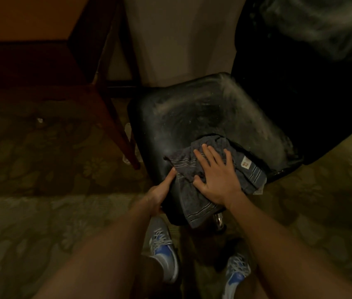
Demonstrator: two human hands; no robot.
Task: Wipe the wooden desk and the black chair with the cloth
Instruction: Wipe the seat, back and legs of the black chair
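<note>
cloth [211, 169]: dark, striped, draped over near edge of black chair [203, 113] seat | right hand [216, 175]: grip spread flat, pressing cloth | left hand [160, 195]: grip wrapped on seat's near-left edge, thumb touching cloth | bench [41, 50]: far left

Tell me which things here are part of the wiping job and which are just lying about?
Part of the job: cloth, black chair, wooden desk, right hand flat on the cloth, left hand gripping the chair's edge.

Just lying about: carpet, white scrap on it.
</note>
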